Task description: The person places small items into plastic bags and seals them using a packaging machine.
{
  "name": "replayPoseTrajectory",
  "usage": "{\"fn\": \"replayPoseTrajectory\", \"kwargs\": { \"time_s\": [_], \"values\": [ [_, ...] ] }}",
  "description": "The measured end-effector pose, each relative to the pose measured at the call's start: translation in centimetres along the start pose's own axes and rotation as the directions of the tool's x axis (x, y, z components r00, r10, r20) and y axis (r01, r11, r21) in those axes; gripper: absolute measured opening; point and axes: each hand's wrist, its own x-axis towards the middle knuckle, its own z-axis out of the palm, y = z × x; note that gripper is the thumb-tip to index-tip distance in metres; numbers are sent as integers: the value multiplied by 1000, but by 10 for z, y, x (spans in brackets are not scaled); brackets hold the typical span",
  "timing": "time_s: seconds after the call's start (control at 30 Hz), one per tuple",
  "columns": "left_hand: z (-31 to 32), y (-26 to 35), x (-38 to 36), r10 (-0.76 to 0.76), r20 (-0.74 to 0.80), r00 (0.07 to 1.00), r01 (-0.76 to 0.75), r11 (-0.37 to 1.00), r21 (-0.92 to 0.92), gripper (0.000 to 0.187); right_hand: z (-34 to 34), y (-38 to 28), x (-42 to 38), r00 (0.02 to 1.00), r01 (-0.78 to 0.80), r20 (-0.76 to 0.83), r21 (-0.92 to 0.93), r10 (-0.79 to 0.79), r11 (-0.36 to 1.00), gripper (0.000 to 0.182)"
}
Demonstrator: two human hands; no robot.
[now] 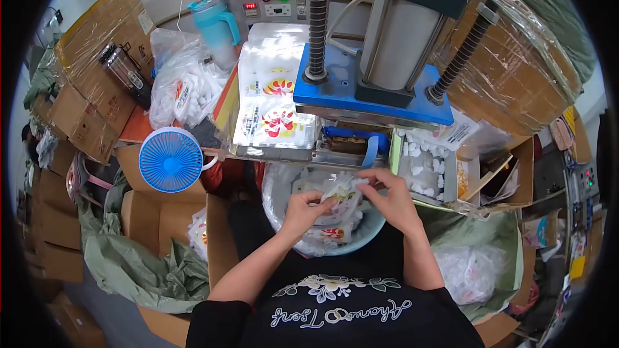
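Note:
Both hands are over a light-blue basin [373, 238] lined with clear plastic, between my legs. My left hand [306, 211] pinches the left side of a clear printed plastic pouch [343, 194]. With its fingers closed near the pouch's upper right corner, my right hand [389, 198] holds a small white piece there, seemingly the spout. More printed pouches [332, 233] lie in the basin below. Just beyond the hands stands the blue press [348, 93], with a blue strip hanging at its front. A stack of flat printed pouches [277, 116] lies left of the press.
Small white spouts [419, 167] fill a box right of the press. A blue fan [171, 160] stands at the left, near a jug [216, 29] and a dark flask [126, 74]. Open cartons flank my legs, the right one [522, 251] holding bagged plastic.

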Motion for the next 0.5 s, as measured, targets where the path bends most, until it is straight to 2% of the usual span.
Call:
{"fn": "replayPoseTrajectory", "kwargs": {
  "time_s": [0.03, 0.07, 0.1, 0.17, 0.2, 0.23, 0.3, 0.37, 0.4, 0.47, 0.5],
  "values": [
    [0, -6, 1, 2, -5, 1000, -2, 1000, 30, 19, 0, 1, 1, 998, 50, -39, -28, -51, 998, 28],
    [-4, -19, 7, 54, -56, 997, -44, 986, 162, 17, 3, 1, 1, 988, 85, -130, -9, -86, 996, 22],
    [-4, -19, 6, 49, -53, 997, -39, 985, 169, 17, 5, 1, 3, 988, 81, -135, -3, -81, 997, 22],
    [-2, -19, 5, 151, -66, 986, -131, 962, 239, 17, 6, 1, 7, 956, 226, -163, -115, -243, 967, 19],
    [-3, -20, 6, 151, -62, 987, -133, 961, 241, 17, 7, 3, 9, 982, 144, -109, -106, -156, 984, 17],
    [-5, -22, 6, 184, -38, 982, -168, 952, 255, 18, 6, 5, 9, 981, 147, -111, -107, -158, 983, 17],
    [-13, -23, 7, 224, -23, 974, -210, 940, 270, 19, 5, 8, 8, 977, 198, 7, -378, -211, 905, 18],
    [-20, -23, 7, 182, 99, 978, -204, 930, 305, 22, 6, 14, 9, 977, 211, 55, -331, -204, 920, 20],
    [-19, -21, 8, 180, 102, 978, -203, 931, 303, 22, 6, 17, 9, 973, 231, 61, -346, -224, 909, 22],
    [-15, -13, 14, 24, 150, 988, -70, 947, 313, 23, 3, 17, 8, 968, 246, 60, -370, -242, 896, 25],
    [-11, -9, 20, 27, 156, 987, -76, 948, 310, 23, -1, 14, 10, 974, 185, -68, -307, -216, 933, 28]
  ]
}}
